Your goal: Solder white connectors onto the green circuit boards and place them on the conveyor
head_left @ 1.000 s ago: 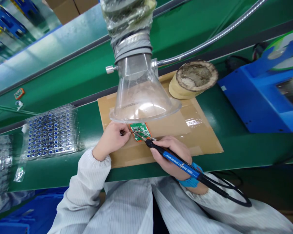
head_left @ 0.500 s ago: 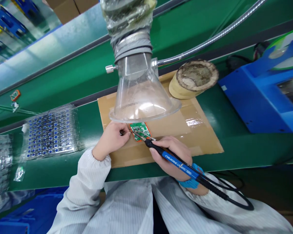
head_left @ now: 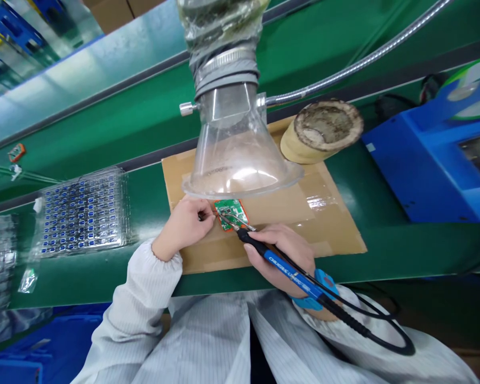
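Observation:
A small green circuit board with an orange rim (head_left: 232, 214) lies on a taped cardboard sheet (head_left: 328, 224) under a clear fume funnel (head_left: 240, 154). My left hand (head_left: 186, 226) is closed in a pinch at the board's left edge, holding a thin dark piece I cannot make out. My right hand (head_left: 282, 256) is wrapped round a blue soldering iron (head_left: 292, 274). The iron's tip rests on the board, and its black cable (head_left: 380, 336) loops off to the right.
A clear tray of several small blue parts (head_left: 82, 213) lies left on the green bench, with more bagged trays (head_left: 0, 266) beyond. A brown tip-cleaning pot (head_left: 324, 130) stands at the back right, next to a blue machine (head_left: 436, 160). A small board (head_left: 16, 152) lies far left.
The view has shifted slightly to the left. Both hands stay at the board with the iron's tip on it.

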Available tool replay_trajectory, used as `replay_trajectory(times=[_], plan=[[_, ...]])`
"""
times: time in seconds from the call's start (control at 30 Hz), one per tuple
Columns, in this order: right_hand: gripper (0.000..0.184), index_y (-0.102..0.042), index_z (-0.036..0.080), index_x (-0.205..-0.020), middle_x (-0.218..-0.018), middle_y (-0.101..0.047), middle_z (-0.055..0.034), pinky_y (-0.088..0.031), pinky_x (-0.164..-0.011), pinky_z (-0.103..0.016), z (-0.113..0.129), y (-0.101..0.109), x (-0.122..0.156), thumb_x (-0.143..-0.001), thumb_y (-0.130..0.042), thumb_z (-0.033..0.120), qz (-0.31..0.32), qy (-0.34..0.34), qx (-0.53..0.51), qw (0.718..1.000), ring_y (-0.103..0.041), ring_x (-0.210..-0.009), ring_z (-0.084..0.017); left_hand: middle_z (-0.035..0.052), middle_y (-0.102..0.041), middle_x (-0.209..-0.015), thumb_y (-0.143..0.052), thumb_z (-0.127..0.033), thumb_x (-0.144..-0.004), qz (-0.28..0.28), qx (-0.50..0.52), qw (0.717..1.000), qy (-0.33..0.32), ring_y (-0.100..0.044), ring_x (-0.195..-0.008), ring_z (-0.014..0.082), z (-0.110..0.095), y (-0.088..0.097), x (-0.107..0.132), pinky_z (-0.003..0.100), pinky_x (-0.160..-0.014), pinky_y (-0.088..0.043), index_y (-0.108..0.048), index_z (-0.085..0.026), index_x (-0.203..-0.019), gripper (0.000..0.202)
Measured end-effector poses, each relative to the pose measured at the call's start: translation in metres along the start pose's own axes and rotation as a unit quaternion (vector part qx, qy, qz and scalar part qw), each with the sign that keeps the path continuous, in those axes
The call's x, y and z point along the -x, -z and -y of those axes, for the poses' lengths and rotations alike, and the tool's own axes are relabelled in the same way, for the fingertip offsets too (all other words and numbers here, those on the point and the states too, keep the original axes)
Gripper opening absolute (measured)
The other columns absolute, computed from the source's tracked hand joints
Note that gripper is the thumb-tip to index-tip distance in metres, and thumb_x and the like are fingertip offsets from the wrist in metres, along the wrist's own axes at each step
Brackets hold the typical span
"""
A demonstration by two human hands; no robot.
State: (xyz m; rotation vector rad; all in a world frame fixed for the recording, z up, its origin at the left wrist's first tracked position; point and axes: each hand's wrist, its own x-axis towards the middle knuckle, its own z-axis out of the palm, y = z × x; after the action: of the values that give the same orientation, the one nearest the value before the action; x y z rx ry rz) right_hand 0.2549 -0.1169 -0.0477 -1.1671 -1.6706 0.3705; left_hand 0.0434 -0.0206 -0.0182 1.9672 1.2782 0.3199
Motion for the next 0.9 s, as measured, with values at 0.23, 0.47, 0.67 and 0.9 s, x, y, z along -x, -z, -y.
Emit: replay_trajectory(times=[0.23, 0.47, 0.67, 0.9], plan=[[0.023, -0.065, 0.023, -0.104, -0.082, -0.074, -0.0013, -0.055, -0.066, -0.032, 0.008, -0.001, -0.007, -0.086, -0.074, 0.013, 0.015, 0.013, 0.016, 1.0, -0.07, -0.071, -0.017, 0.0009, -0.067, -0.072, -0.061, -0.007, -0.081, -0.002, 0.001, 1.0, 0.006, -0.056, -0.076, 0.0164, -0.001, 0.0, 0.0, 0.032, -0.075, -0.045, -0.063, -0.017, -0.063, 0.02], [0.024, -0.066, 0.024, -0.105, -0.082, -0.073, -0.0005, -0.056, -0.065, -0.032, 0.003, 0.0, -0.001, -0.085, -0.075, 0.015, -0.007, 0.014, 0.004, 1.0, -0.069, -0.068, -0.017, 0.001, -0.065, -0.069, -0.06, -0.008, -0.08, 0.0, -0.003, 1.0, 0.013, -0.056, -0.075, 0.0166, -0.002, 0.0, 0.0, 0.031, -0.074, -0.045, -0.064, -0.017, -0.063, 0.02], [0.024, -0.068, 0.025, -0.103, -0.08, -0.073, -0.0004, -0.057, -0.062, -0.033, 0.002, 0.002, -0.001, -0.083, -0.075, 0.015, -0.017, 0.006, -0.01, 1.0, -0.069, -0.065, -0.018, 0.0011, -0.065, -0.07, -0.061, -0.008, -0.08, -0.001, 0.001, 1.0, 0.014, -0.056, -0.076, 0.0167, -0.001, 0.0, 0.0, 0.031, -0.073, -0.044, -0.063, -0.017, -0.063, 0.02], [0.014, -0.071, 0.027, -0.098, -0.089, -0.076, -0.0028, -0.062, -0.068, -0.033, -0.014, 0.021, 0.013, -0.086, -0.075, 0.023, -0.096, -0.121, -0.009, 0.988, -0.075, -0.077, -0.021, -0.0012, -0.062, -0.064, -0.06, -0.008, -0.08, 0.0, 0.01, 1.0, 0.014, -0.053, -0.068, 0.014, -0.003, 0.001, 0.001, 0.03, -0.069, -0.043, -0.06, -0.017, -0.061, 0.022]])
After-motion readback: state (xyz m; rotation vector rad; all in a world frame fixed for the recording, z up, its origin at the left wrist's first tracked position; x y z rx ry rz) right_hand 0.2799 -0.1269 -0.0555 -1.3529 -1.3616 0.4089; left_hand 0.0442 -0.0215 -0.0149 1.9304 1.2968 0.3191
